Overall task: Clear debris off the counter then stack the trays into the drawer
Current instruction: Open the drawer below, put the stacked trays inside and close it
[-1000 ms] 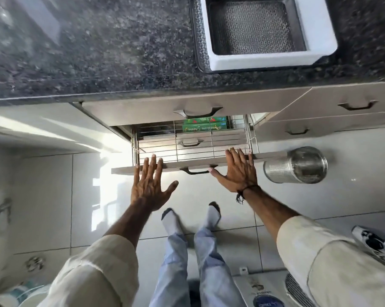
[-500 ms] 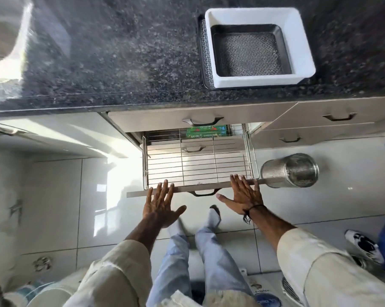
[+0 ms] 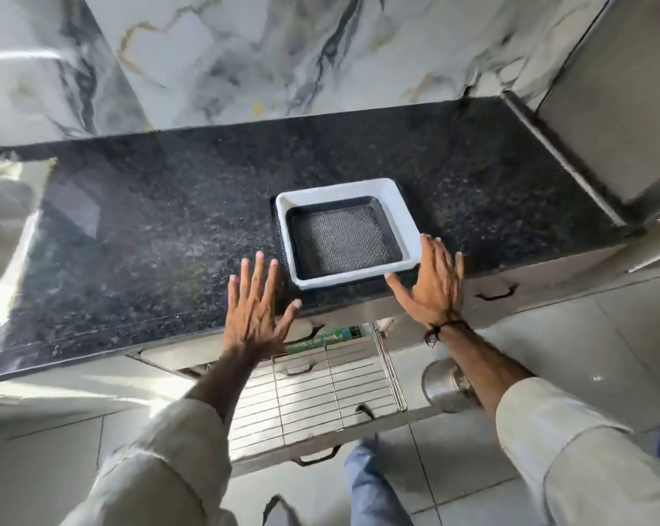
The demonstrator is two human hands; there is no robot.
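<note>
A stack of trays sits on the dark granite counter (image 3: 161,237) near its front edge: a white tray (image 3: 404,214) with a dark mesh tray (image 3: 341,239) nested inside it, and another dark tray edge showing beneath. My left hand (image 3: 254,309) hovers open, fingers spread, just left of the stack. On the stack's right side, my right hand (image 3: 432,286) is open too, its fingertips close to the white rim. Below the counter the wire-basket drawer (image 3: 313,400) stands pulled out, with a green box (image 3: 317,341) at its back.
A steel canister (image 3: 444,385) lies on the tiled floor right of the drawer. A marble wall rises behind the counter. A steel appliance side (image 3: 601,108) borders the counter's right end. A closed drawer with a dark handle (image 3: 495,292) is at right.
Both hands left the drawer front and rose to the counter, on either side of the tray stack. The drawer slid further out and the view tilted up toward the wall.
</note>
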